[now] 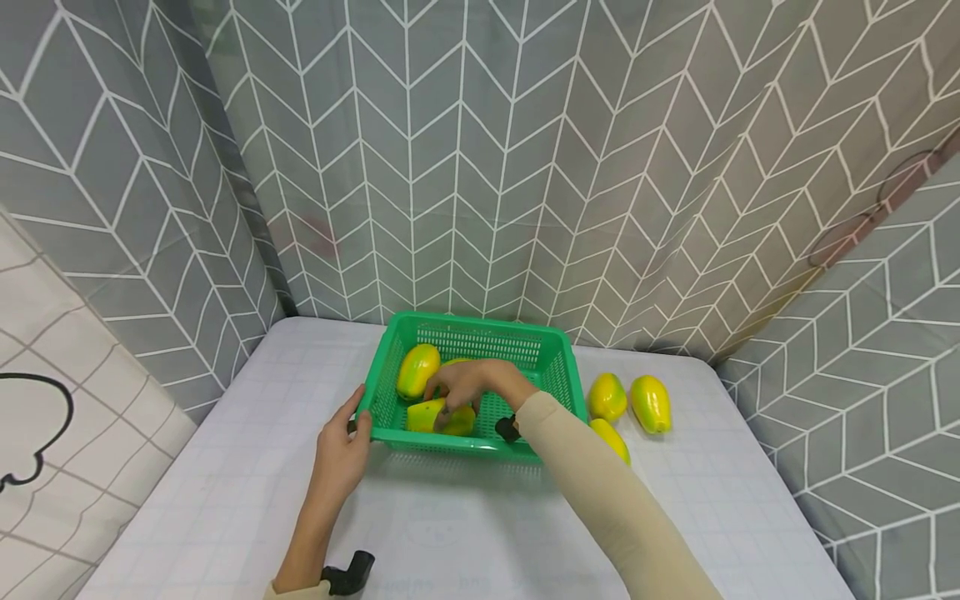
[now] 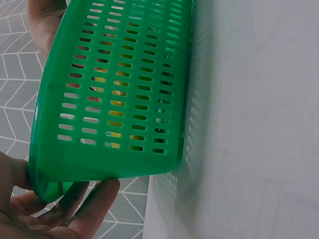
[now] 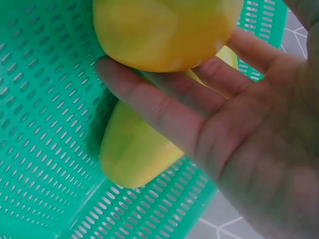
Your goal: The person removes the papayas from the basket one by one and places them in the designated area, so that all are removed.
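Observation:
A green slotted basket (image 1: 472,446) (image 2: 104,164) (image 3: 45,149) stands on the table. My left hand (image 1: 343,450) (image 2: 60,211) grips its rim at the near left corner, thumb on one side and fingers on the other. Inside the basket, my right hand (image 1: 468,385) (image 3: 239,114) holds a yellow-green papaya-like fruit (image 1: 423,415) (image 3: 164,35), thumb on the near side and fingers around the far side. A second such fruit (image 1: 418,371) (image 3: 137,149) lies at the basket's left. Part of another fruit (image 1: 456,362) shows behind the right hand, mostly hidden by it.
To the right of the basket, three more yellow-green fruits (image 1: 607,397) (image 1: 651,404) (image 1: 611,439) lie on the white table (image 1: 247,483). Patterned grey curtains (image 1: 450,167) hang behind the table and at both sides.

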`<state>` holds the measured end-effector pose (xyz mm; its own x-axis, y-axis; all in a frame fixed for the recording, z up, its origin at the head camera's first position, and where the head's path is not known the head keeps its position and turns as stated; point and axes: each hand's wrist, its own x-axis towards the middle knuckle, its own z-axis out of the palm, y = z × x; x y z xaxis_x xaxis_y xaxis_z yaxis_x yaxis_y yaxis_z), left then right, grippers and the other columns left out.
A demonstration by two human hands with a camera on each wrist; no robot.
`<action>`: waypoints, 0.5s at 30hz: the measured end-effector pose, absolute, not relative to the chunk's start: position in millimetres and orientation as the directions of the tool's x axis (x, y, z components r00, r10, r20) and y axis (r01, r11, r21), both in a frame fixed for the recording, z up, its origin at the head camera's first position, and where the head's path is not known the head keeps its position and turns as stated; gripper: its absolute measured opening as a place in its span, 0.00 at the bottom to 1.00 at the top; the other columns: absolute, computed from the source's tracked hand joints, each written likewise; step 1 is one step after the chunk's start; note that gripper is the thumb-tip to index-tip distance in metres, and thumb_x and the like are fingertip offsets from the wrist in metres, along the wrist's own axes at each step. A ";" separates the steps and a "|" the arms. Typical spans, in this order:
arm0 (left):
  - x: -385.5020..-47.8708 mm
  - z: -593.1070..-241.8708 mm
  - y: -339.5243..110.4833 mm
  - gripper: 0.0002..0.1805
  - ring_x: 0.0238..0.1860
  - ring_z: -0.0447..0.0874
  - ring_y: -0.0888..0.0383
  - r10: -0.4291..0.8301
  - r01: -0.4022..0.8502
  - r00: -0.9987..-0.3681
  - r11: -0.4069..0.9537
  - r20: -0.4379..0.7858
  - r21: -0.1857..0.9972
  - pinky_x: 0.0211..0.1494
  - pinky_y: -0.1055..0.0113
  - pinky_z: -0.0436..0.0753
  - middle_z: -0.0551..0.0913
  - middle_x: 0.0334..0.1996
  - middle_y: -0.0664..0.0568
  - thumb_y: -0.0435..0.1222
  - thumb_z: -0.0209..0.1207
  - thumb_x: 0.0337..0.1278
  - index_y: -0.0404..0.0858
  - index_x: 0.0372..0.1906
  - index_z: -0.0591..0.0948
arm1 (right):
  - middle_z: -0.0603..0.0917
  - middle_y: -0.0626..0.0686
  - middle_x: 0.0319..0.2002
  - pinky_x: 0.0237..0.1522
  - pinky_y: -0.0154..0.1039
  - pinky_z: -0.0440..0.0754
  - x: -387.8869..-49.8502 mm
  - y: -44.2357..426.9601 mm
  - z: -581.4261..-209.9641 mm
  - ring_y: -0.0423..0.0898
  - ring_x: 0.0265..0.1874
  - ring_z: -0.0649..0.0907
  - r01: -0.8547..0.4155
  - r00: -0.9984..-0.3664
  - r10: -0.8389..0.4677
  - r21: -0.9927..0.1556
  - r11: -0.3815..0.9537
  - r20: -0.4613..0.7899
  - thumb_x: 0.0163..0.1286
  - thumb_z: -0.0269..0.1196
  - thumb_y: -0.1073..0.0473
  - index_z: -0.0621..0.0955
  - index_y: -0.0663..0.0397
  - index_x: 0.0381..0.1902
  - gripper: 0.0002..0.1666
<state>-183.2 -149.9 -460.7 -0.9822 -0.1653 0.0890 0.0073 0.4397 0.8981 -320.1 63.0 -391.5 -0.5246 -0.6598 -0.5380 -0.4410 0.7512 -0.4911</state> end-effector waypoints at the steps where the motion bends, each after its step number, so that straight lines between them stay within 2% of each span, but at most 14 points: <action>1: -183.1 -460.6 -149.9 0.29 0.69 0.79 0.34 -0.164 0.007 -0.982 0.439 0.088 0.898 0.58 0.53 0.89 0.66 0.80 0.35 0.36 0.44 0.84 0.36 0.83 0.63 | 0.71 0.60 0.78 0.41 0.45 0.93 -320.3 63.6 -391.3 0.57 0.75 0.74 -0.440 -0.527 -0.660 -0.493 0.751 -0.535 0.69 0.74 0.47 0.74 0.50 0.76 0.41; 7: -182.7 -461.4 -150.1 0.29 0.69 0.79 0.34 -0.165 0.002 -0.983 0.439 0.082 0.898 0.58 0.51 0.89 0.66 0.81 0.35 0.36 0.44 0.84 0.36 0.83 0.62 | 0.72 0.62 0.77 0.39 0.42 0.92 -321.6 68.0 -390.8 0.52 0.64 0.80 -0.430 -0.546 -0.661 -0.505 0.749 -0.515 0.68 0.74 0.46 0.74 0.50 0.75 0.41; 11: -182.9 -461.4 -149.7 0.29 0.69 0.79 0.34 -0.168 0.006 -0.982 0.442 0.089 0.897 0.59 0.49 0.88 0.66 0.80 0.34 0.36 0.44 0.84 0.36 0.83 0.62 | 0.76 0.60 0.73 0.40 0.42 0.92 -322.1 71.8 -390.2 0.49 0.55 0.82 -0.419 -0.557 -0.663 -0.520 0.744 -0.500 0.68 0.74 0.46 0.75 0.50 0.74 0.40; 15: -183.0 -461.1 -149.6 0.29 0.68 0.80 0.34 -0.170 0.004 -0.981 0.447 0.089 0.894 0.57 0.53 0.88 0.67 0.80 0.34 0.37 0.44 0.84 0.35 0.83 0.62 | 0.79 0.58 0.68 0.39 0.42 0.91 -322.4 75.1 -389.2 0.47 0.48 0.84 -0.414 -0.568 -0.665 -0.531 0.740 -0.484 0.68 0.74 0.45 0.75 0.49 0.72 0.39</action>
<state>-183.0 -149.6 -461.1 -0.9814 -0.1700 0.0894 0.0039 0.4474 0.8943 -322.4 75.1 -389.2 -0.5684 -0.6653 -0.4841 -0.4138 0.7396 -0.5307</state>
